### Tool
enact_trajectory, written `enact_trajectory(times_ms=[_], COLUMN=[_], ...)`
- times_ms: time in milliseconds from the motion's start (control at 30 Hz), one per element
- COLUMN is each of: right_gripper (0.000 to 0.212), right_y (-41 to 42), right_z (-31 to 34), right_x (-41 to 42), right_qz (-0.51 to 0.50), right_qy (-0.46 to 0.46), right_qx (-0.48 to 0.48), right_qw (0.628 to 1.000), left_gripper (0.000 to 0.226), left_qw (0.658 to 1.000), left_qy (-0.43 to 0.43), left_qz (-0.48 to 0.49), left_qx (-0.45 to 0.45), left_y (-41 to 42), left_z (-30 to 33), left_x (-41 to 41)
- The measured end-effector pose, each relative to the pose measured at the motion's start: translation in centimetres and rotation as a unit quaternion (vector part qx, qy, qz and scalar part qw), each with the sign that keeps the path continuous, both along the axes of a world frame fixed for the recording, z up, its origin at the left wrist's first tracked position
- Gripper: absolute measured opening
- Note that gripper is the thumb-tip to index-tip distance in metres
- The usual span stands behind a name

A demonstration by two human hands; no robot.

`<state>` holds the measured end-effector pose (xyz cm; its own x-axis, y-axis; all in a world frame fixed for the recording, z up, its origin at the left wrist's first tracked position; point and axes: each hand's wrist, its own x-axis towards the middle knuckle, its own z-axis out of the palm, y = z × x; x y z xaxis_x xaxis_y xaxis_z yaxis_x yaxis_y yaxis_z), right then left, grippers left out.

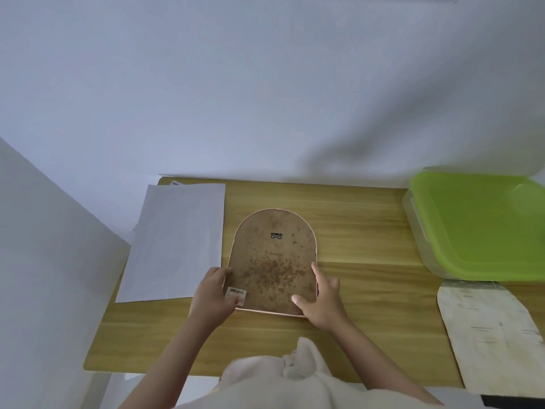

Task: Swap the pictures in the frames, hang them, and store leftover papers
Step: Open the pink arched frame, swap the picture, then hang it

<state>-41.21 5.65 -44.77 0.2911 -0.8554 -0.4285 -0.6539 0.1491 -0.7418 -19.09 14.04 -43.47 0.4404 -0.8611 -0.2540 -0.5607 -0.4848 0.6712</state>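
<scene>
The arched frame [272, 261] lies face down at the middle of the desk [368, 305], its stained backing board up and the hanger plate [276, 236] near the curved top. Your left hand [213, 296] grips the frame's lower left corner, fingers curled round the edge and the thumb beside the barcode sticker [236, 293]. Your right hand [320, 299] rests at the lower right corner with fingers spread and fairly straight, thumb pressing on the backing board; it holds nothing closed.

Just left of the frame, a white sheet [177, 243] overhangs the desk's left edge, with another paper's printed corner [175, 183] showing beneath at the far left corner. An arch-shaped paper [489, 335] lies at the right edge, reaching past the near edge. A clear box with a green lid [477, 225] occupies the far right corner, lid on.

Judged from this layout, the task is early to midway: the backing appears seated, whether this frame's picture is already swapped cannot be told, nothing is hung, and loose papers are not yet stored.
</scene>
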Motion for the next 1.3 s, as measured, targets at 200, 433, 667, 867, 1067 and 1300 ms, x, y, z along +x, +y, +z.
enact_trajectory(times_ms=[200, 433, 667, 867, 1067, 1300], right_gripper=[0.078, 0.075, 0.057, 0.067, 0.072, 0.083], right_y=[0.2, -1.9, -3.9, -4.5, -5.8, -5.6], right_z=[0.9, 4.2, 11.2, 17.8, 19.1, 18.7], right_x=[-1.6, -2.6, 0.1, 3.2, 3.1, 2.3], right_qz=[-0.093, -0.065, 0.012, 0.088, 0.052, -0.057], right_qy=[-0.135, -0.162, -0.102, -0.228, -0.256, -0.297], right_qx=[0.004, -0.047, -0.188, -0.187, -0.216, -0.178], right_qw=[0.986, 0.983, 0.977, 0.952, 0.941, 0.936], left_gripper=[0.056, 0.047, 0.044, 0.042, 0.041, 0.051], left_qw=[0.984, 0.957, 0.964, 0.943, 0.931, 0.926], left_qy=[0.172, 0.263, 0.155, 0.114, 0.085, -0.035], left_qz=[0.019, -0.033, -0.022, 0.013, -0.003, -0.063], left_qx=[-0.045, -0.113, -0.214, -0.311, -0.356, -0.371], left_y=[-0.1, -1.3, -2.8, -3.5, -4.0, -4.7], left_z=[2.8, 6.4, 11.3, 14.1, 15.2, 14.8], left_x=[1.3, 0.4, -2.1, -5.9, -7.2, -7.9])
